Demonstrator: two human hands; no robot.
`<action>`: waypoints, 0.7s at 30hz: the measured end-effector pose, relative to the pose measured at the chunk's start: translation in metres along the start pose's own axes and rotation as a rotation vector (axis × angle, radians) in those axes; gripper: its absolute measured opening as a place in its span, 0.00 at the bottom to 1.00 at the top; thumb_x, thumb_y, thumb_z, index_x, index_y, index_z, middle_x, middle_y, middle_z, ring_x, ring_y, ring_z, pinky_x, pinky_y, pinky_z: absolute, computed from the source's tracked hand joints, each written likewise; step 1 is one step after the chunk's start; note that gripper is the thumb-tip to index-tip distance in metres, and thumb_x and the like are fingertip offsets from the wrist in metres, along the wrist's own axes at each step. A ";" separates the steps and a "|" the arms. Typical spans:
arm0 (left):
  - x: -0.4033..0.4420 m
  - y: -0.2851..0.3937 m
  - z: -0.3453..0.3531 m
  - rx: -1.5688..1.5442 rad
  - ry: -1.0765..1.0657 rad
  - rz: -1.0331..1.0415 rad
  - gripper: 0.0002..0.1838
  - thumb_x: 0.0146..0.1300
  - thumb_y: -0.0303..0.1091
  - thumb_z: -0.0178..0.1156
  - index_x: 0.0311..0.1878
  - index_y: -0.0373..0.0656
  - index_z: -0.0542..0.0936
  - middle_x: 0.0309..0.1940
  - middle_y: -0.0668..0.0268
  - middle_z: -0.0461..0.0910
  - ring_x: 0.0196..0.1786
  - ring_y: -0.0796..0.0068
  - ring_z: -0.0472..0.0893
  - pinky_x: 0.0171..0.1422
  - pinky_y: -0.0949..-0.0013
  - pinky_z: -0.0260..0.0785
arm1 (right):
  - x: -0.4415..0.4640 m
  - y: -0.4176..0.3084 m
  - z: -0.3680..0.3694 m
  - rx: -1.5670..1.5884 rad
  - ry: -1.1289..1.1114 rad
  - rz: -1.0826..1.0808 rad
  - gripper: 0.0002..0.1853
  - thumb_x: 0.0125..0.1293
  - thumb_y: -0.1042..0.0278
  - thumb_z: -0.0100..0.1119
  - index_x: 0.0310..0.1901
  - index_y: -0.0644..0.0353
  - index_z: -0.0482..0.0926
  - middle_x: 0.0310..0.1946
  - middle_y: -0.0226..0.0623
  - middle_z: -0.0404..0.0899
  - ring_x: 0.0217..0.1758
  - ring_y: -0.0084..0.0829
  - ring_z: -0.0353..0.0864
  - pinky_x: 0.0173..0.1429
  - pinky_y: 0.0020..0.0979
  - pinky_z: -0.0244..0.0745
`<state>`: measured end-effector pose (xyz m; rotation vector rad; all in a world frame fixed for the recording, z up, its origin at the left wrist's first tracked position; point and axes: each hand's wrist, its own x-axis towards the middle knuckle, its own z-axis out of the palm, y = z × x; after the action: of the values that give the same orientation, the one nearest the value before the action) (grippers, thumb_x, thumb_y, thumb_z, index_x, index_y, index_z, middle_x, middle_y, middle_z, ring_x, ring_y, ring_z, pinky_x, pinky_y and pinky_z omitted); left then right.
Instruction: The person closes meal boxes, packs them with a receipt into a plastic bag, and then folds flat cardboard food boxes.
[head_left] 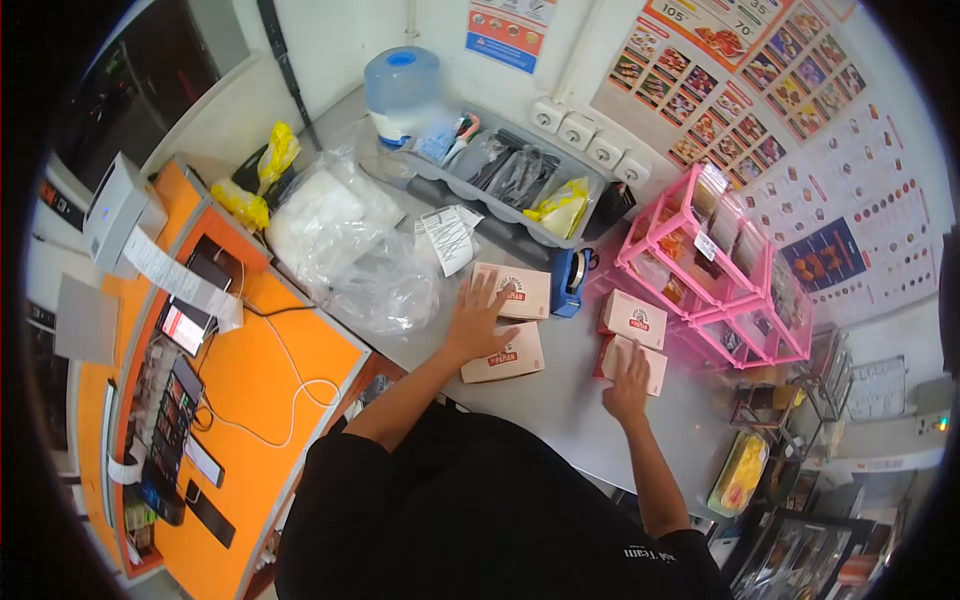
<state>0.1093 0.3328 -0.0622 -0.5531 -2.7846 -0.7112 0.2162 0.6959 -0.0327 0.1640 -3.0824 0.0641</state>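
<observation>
Two small printed cardboard food boxes, an upper box [530, 293] and a lower box [512, 362], sit in front of me on the grey metal table [590, 435]. My left hand [476, 322] lies across their left parts with its fingers spread. Farther right are two similar boxes, a rear box [638, 318] and a front box [655, 371]. On the front one rests my right hand [627, 388], fingers stretched out and pointing away from me. A blue tape dispenser [570, 285] stands between the two pairs. Neither hand is wrapped around a box.
Behind the boxes is a grey compartment tray [480, 205] holding wrapped cutlery. Clear plastic bags [365, 275] and paper receipts [447, 240] lie at left, near a water jug [402, 90]. A pink rack [700, 270] borders the right side. An orange counter [290, 365] flanks the left.
</observation>
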 end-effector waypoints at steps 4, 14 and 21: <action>-0.013 -0.024 0.011 -0.017 -0.087 -0.013 0.43 0.65 0.61 0.65 0.81 0.59 0.67 0.84 0.50 0.56 0.86 0.42 0.52 0.88 0.39 0.38 | 0.038 -0.093 -0.002 0.332 -0.031 -0.231 0.41 0.62 0.61 0.66 0.78 0.55 0.67 0.83 0.56 0.53 0.86 0.59 0.51 0.84 0.59 0.50; 0.061 -0.057 -0.005 0.001 -0.300 0.314 0.38 0.61 0.53 0.68 0.77 0.62 0.74 0.82 0.46 0.60 0.81 0.36 0.61 0.87 0.39 0.48 | 0.009 -0.179 0.038 0.284 0.004 -0.106 0.43 0.69 0.35 0.63 0.82 0.39 0.64 0.85 0.47 0.53 0.87 0.57 0.50 0.82 0.58 0.55; 0.041 -0.048 0.004 -0.233 -0.185 0.377 0.33 0.63 0.52 0.66 0.72 0.56 0.78 0.76 0.43 0.65 0.78 0.32 0.63 0.84 0.36 0.50 | -0.014 -0.179 0.053 0.305 0.123 -0.099 0.48 0.67 0.34 0.65 0.82 0.49 0.63 0.84 0.57 0.53 0.87 0.59 0.51 0.83 0.59 0.53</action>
<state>0.0519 0.3088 -0.0734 -1.2050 -2.6513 -0.9388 0.2464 0.5171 -0.0792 0.3114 -2.9181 0.5196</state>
